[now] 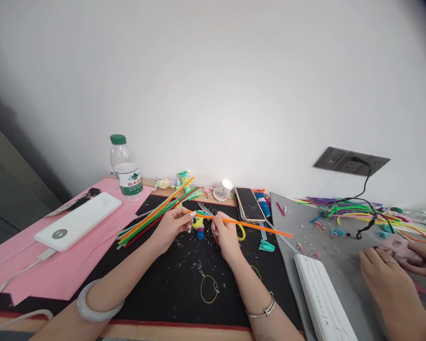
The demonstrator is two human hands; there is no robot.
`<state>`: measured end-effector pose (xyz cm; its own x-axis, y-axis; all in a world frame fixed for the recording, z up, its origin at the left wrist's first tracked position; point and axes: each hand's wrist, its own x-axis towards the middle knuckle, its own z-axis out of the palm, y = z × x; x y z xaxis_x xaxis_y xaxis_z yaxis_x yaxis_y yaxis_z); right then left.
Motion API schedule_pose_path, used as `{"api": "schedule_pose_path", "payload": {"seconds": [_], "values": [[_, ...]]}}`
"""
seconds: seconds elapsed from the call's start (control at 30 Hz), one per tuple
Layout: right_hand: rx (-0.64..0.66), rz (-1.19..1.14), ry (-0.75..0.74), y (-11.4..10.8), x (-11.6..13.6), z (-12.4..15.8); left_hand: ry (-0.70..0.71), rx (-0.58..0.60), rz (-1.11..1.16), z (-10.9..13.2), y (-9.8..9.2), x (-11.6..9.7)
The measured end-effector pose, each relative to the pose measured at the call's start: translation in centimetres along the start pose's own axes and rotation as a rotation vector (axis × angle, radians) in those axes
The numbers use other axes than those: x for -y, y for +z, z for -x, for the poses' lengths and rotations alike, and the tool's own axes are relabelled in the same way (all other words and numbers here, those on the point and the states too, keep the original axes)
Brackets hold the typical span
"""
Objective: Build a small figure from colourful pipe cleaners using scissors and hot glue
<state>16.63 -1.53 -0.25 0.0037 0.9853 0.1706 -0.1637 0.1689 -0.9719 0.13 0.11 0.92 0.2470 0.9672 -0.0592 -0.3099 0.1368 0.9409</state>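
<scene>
My left hand (172, 227) pinches the left end of an orange pipe cleaner (257, 227) between thumb and fingers. The strip runs right past my right hand (227, 239), its free end over the grey mat. Closed around a pair of scissors (206, 209), my right hand has the blades pointing up and left, near the orange strip. A yellow handle loop (242, 232) shows beside that hand. Just beneath the strip, between both hands, lies a small yellow-and-blue fuzzy figure (199, 228). To the left, a bundle of coloured pipe cleaners (145, 222) rests on the black mat (163, 298).
A bottle (127, 168) and white power bank (80, 220) stand on pink paper. Behind my hands are a paper cup (223, 190) and phone (250, 204). A teal clip (266, 246) lies right. Another person's hands (390, 274) hold a pink object; a second power bank (323, 298) lies between us.
</scene>
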Motion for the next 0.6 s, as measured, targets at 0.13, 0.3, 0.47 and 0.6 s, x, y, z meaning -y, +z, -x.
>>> {"api": "schedule_pose_path", "payload": {"seconds": [0.13,0.3,0.47,0.6], "values": [[-0.04,-0.096,0.023,0.3,-0.2,-0.1,-0.124,-0.012,0.196,-0.1,0.1,-0.1],[-0.024,-0.081,0.041,0.6,-0.3,0.1,-0.147,0.025,0.253,0.1,0.6,0.2],[0.094,0.002,0.063,1.3,0.1,0.6,-0.117,-0.036,0.295,0.1,0.7,0.5],[0.179,0.086,0.075,1.6,0.4,0.9,-0.036,-0.099,0.231,0.1,0.6,0.3]]}}
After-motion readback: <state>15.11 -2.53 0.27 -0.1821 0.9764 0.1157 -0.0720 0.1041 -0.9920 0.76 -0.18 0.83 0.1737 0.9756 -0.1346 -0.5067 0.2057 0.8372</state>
